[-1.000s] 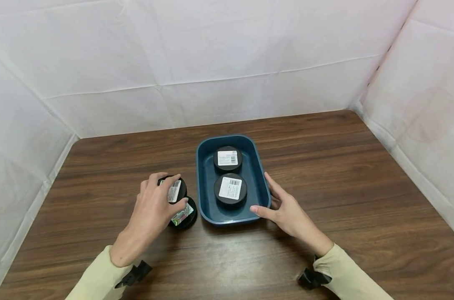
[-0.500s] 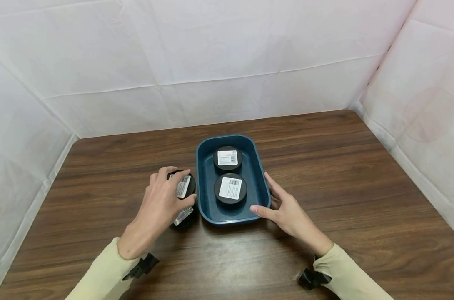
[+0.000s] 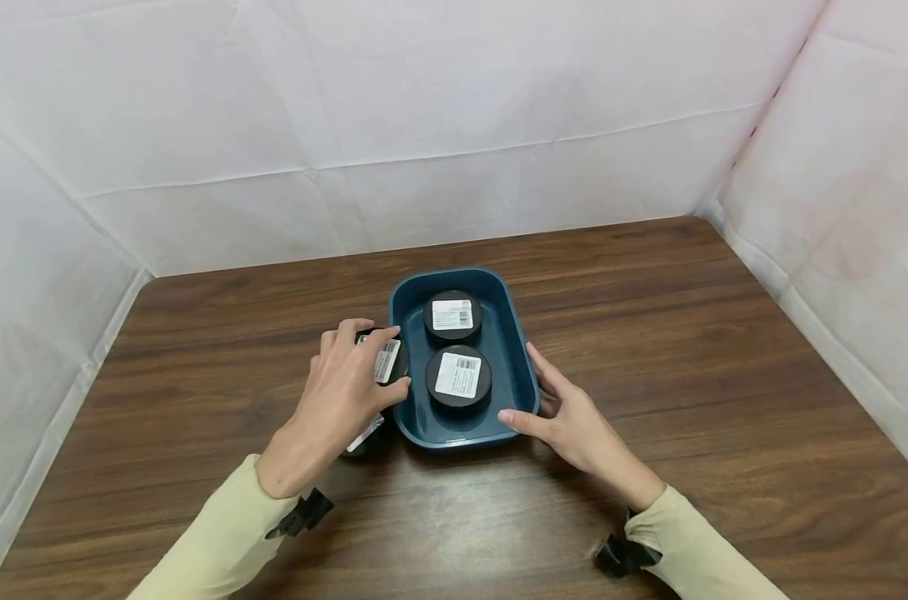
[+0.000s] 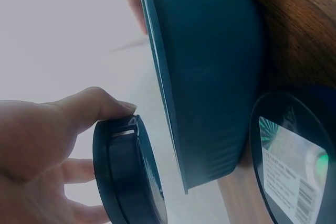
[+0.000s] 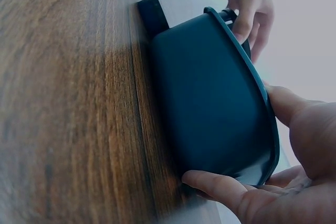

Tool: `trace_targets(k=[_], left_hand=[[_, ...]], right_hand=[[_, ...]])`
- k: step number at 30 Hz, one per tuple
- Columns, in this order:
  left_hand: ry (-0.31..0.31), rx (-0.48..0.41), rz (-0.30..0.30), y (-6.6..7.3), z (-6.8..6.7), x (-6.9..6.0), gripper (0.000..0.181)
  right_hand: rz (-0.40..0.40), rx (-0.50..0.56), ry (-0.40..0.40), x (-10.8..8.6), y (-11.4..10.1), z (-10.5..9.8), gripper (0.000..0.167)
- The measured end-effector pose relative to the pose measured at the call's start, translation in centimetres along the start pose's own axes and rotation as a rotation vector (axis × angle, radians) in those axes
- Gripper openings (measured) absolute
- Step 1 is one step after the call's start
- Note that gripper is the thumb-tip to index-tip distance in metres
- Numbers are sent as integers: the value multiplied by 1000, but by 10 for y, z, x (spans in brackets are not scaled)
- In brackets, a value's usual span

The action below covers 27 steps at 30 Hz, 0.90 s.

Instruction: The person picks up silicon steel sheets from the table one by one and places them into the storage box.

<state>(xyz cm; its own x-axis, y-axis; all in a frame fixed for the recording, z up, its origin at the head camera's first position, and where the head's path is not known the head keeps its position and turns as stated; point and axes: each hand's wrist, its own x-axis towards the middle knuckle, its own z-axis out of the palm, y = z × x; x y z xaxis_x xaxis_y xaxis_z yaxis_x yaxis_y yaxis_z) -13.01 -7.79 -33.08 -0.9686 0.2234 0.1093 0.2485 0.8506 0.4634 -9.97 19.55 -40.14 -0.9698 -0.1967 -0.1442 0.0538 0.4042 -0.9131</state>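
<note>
My left hand (image 3: 341, 383) grips a flat round black jar (image 3: 386, 361) by its sides, thumb on the near side. In the left wrist view the held jar (image 4: 128, 177) is off the table, tipped on edge beside the tray wall (image 4: 210, 77). The dark blue tray (image 3: 508, 358) holds two similar jars, a far one (image 3: 452, 315) and a nearer one (image 3: 458, 375), white labels up. My right hand (image 3: 574, 421) holds the tray's near right corner, thumb on the rim and fingers against the outer wall (image 5: 210, 93).
Another black jar (image 4: 294, 177) with a shiny label stands on the wooden table (image 3: 649, 333), left of the tray and partly hidden under my left hand in the head view. White sheeting (image 3: 454, 100) closes off the back and both sides.
My left hand has carried the jar up and rightward, from above the other jar on the left to the tray's left rim. The right hand and tray have stayed in place.
</note>
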Motion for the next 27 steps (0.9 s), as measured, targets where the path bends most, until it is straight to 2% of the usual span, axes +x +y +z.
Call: trace_targets(k=[27], left_hand=[[-67,52,75,19,7,23,62]], right_hand=[[-15,35,-13,0,2,-1,98]])
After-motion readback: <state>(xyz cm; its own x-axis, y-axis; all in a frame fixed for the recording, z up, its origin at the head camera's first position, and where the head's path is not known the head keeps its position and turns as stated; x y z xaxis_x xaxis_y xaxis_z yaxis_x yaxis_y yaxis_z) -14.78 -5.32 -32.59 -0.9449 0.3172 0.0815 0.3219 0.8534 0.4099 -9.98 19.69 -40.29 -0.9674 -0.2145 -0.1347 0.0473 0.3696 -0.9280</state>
